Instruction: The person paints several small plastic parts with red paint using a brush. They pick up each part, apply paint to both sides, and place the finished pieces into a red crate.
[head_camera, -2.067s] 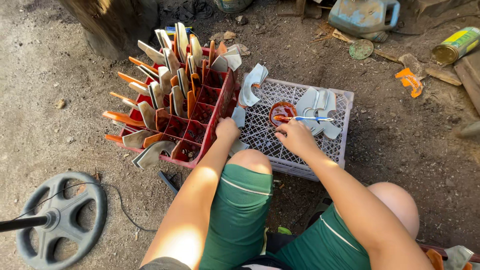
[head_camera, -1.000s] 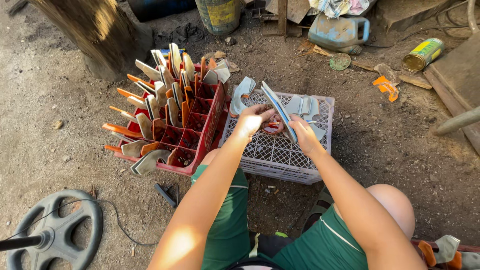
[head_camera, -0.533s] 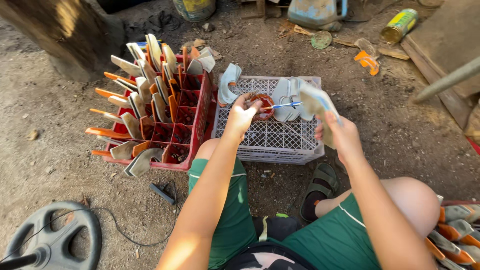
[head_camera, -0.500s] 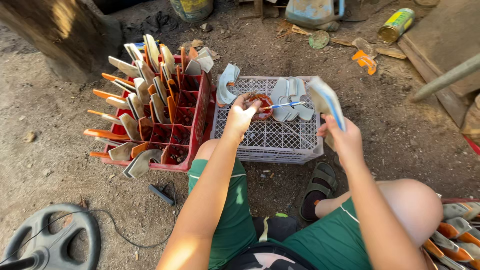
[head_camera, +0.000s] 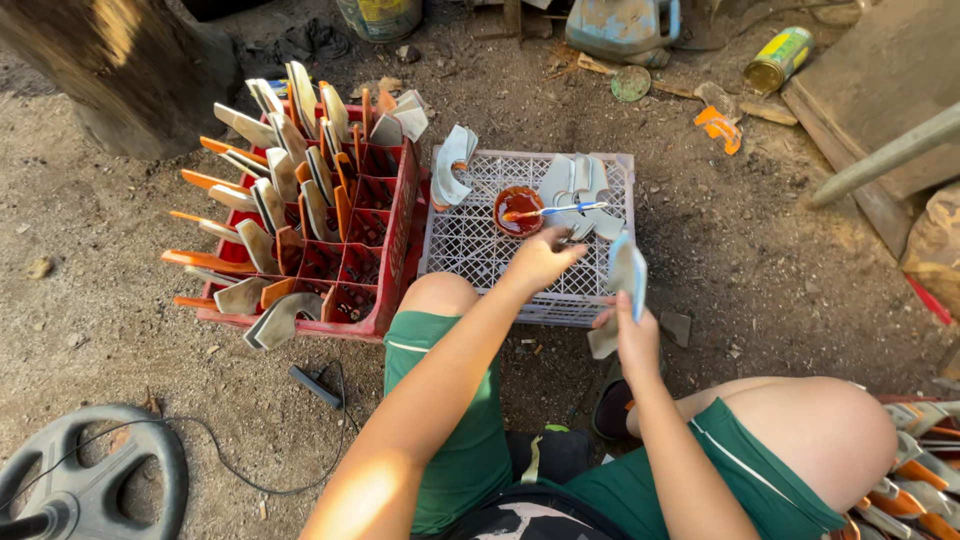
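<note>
While right hand (head_camera: 632, 335) has swung its curved grey piece (head_camera: 622, 290) off white crate (head_camera: 470, 245) to crate's right edge, gripped upright — left hand (head_camera: 540, 262), fingers curled, grip unclear, has moved toward brush (head_camera: 553, 211) lying across one small orange-paste bowl (head_camera: 518, 208). Two crates — red crate (head_camera: 385, 265) holds many similar pieces.

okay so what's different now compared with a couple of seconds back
The right hand picked a curved grey piece off the white crate and drew it back beside the knee. The left hand moved toward the brush on the orange cup. The red crate is unchanged.
</note>
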